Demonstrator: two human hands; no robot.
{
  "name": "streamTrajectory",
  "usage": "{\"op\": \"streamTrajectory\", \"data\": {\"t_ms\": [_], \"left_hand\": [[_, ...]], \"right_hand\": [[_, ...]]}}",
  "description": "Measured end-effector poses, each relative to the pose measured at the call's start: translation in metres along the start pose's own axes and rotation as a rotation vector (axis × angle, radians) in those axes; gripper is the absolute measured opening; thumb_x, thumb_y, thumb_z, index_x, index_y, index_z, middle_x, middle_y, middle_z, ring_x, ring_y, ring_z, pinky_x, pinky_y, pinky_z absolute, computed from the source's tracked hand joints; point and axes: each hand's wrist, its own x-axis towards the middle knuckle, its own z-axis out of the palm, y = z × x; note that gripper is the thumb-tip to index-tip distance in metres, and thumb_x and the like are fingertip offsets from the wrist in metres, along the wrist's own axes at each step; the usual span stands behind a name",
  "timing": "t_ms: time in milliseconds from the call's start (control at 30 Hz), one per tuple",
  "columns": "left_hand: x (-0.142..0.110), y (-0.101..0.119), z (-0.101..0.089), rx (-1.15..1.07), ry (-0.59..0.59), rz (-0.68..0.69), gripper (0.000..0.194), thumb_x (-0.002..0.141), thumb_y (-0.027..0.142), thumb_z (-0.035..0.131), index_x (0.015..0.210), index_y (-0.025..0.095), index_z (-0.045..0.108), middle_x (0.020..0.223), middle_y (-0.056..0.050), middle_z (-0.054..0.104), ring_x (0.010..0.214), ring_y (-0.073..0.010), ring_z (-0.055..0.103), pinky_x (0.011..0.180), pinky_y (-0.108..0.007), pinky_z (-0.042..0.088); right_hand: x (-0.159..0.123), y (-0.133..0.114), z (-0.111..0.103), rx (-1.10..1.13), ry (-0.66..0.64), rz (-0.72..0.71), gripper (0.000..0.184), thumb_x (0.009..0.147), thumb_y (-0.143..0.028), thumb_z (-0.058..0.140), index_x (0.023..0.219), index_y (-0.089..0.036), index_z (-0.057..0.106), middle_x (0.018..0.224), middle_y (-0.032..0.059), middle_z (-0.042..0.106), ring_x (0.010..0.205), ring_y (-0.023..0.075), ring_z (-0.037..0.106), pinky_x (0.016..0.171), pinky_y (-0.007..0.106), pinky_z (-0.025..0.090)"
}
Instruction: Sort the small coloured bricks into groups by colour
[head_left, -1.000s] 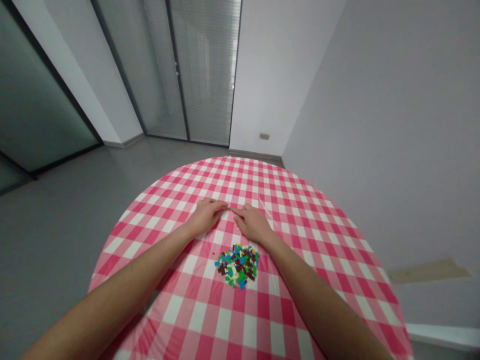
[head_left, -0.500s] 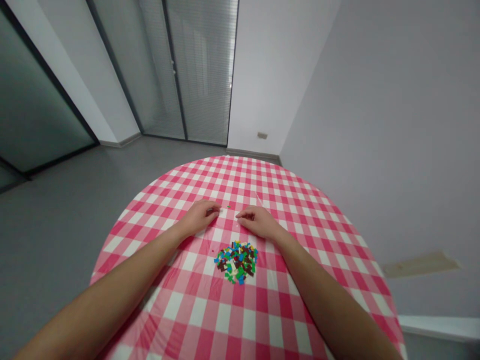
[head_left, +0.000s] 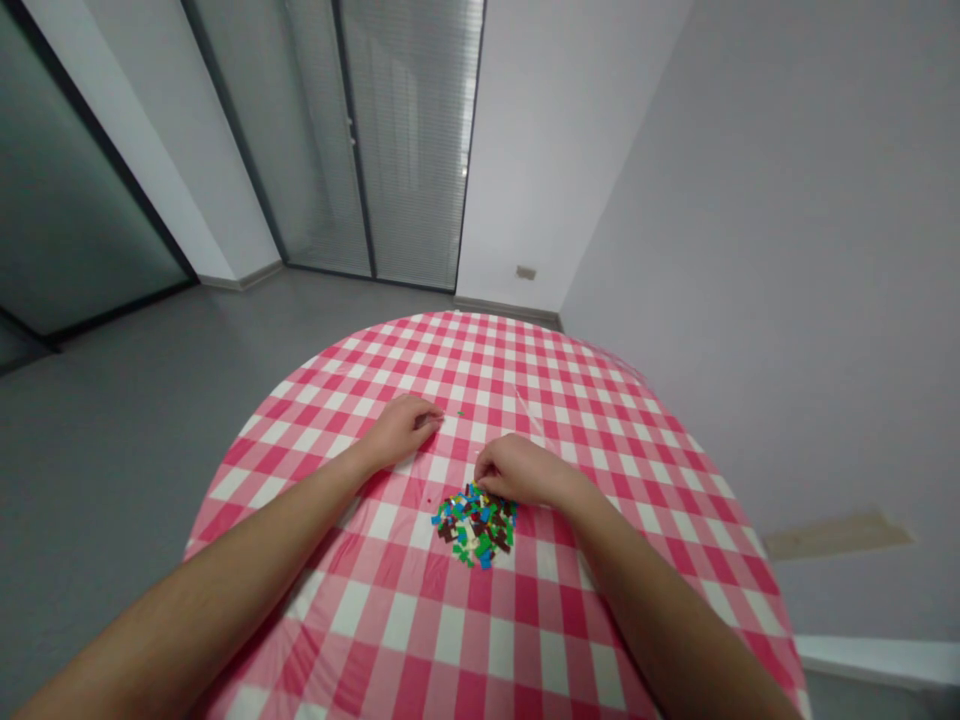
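The right hand [head_left: 521,470], fingers [head_left: 486,478] curled, touches the edge of the small-brick pile [head_left: 474,526], hold unclear; the left hand [head_left: 401,430] lies apart, half-curled and empty, on the checked surface [head_left: 480,640].

The view is taken from a head-worn camera, angled forward and down. The left hand [head_left: 401,428] and right hand [head_left: 517,470] are seen closely from above.

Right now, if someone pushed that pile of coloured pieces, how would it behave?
The pile of coloured pieces would probably scatter easily: they lie loose. Each looks light and stiff, with crisp edges. On the glossy checked tablecloth they would likely slide rather than roll, being flat.
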Motion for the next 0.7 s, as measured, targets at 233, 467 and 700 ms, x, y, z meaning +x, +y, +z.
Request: {"op": "streamTrajectory", "data": {"t_ms": [233, 467, 700], "left_hand": [[0.001, 0.001, 0.001, 0.001, -0.002, 0.007, 0.018, 0.089, 0.027, 0.057, 0.095, 0.019, 0.072, 0.093, -0.005, 0.073, 0.089, -0.0215, 0.063, 0.085, -0.035, 0.045], [0.001, 0.001, 0.000, -0.002, 0.001, 0.015, 0.017, 0.089, 0.026, 0.056, 0.092, 0.018, 0.072, 0.091, -0.005, 0.073, 0.088, -0.0213, 0.063, 0.084, -0.035, 0.045], [0.002, 0.000, 0.000, -0.018, -0.003, 0.006, 0.019, 0.089, 0.028, 0.056, 0.093, 0.019, 0.071, 0.093, -0.005, 0.073, 0.089, -0.0214, 0.063, 0.085, -0.035, 0.046]], "right_hand": [[-0.001, -0.013, -0.001, -0.058, 0.009, 0.046, 0.014, 0.072, -0.011, 0.060, 0.069, -0.015, 0.073, 0.063, 0.0038, 0.068, 0.054, 0.0116, 0.053, 0.051, 0.023, 0.029], [0.001, -0.014, 0.005, -0.008, 0.005, 0.038, 0.007, 0.068, -0.015, 0.063, 0.064, -0.014, 0.068, 0.059, 0.0026, 0.065, 0.051, 0.0110, 0.051, 0.047, 0.023, 0.028], [0.004, 0.032, -0.007, 0.080, 0.273, 0.189, 0.013, 0.073, -0.009, 0.059, 0.068, -0.015, 0.069, 0.067, 0.0039, 0.069, 0.058, 0.0121, 0.056, 0.054, 0.022, 0.035]]}}
